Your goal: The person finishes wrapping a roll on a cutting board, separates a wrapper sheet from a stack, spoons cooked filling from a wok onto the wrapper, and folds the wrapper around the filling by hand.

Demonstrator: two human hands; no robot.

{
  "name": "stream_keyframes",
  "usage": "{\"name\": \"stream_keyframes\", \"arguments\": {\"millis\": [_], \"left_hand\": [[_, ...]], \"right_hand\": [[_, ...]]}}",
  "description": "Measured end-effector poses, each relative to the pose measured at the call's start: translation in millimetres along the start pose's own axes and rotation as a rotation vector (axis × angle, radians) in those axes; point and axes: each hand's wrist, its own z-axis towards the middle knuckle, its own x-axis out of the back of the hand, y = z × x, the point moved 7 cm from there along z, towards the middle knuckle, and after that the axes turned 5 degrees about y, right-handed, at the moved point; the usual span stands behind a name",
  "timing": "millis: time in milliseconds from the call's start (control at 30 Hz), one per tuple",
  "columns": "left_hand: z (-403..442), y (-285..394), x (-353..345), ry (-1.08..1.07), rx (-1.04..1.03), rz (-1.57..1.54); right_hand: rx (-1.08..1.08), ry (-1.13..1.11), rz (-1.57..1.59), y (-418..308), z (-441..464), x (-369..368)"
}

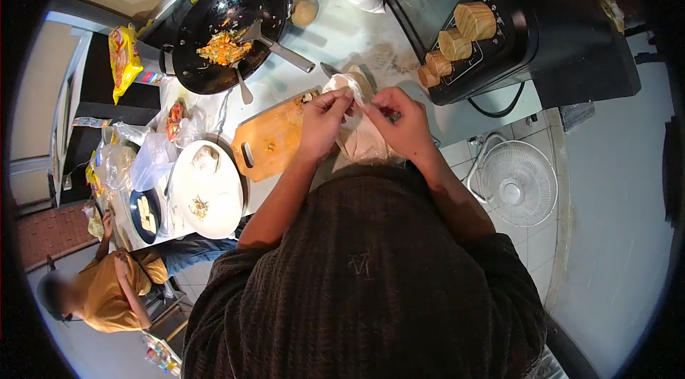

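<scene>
My left hand [323, 124] pinches the edge of a thin, pale wrapper sheet [345, 84], which looks like a spring roll wrapper. Close beside it, my right hand [402, 126] has its thumb and fingers bent together at the same sheet. Below my hands, near my body, lies a stack of similar pale wrappers [367, 142] in clear plastic. A wooden cutting board [275, 133] with a few food scraps is left of my left hand. Behind the sheet, a knife tip [328, 69] shows partly; the rest is hidden.
A black wok [207, 19] holds shredded vegetable filling and a metal spatula [289, 58]. At left are a large white plate [221, 193] and a dark plate [146, 235] with pale rolls. A black oven [528, 29] stands right. A person [107, 286] sits lower left.
</scene>
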Motion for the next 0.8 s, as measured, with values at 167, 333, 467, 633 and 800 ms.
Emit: {"name": "stream_keyframes", "arguments": {"millis": [167, 333, 467, 633, 800], "left_hand": [[-2.5, 11.6, -7.6, -0.069, -0.084, 0.003], [-4.0, 13.5, -4.8, -0.072, -0.103, -0.005], [-5.8, 12.0, -1.3, -0.108, -0.044, 0.02], [-14.6, 12.8, 1.6, -0.153, 0.018, -0.218], [-26.0, 28.2, 8.7, -0.139, 0.033, -0.388]], "right_hand": [[-0.104, -0.035, 0.074, 25.7, 13.4, -11.4], [-0.136, -0.057, 0.022, 33.0, 17.0, -11.1], [-0.123, 0.044, -0.064, 38.6, 30.5, 2.5], [-0.071, 0.038, -0.224, 48.9, 38.8, 3.0], [0.019, 0.048, -0.364, 55.7, 34.5, 0.4]]}}
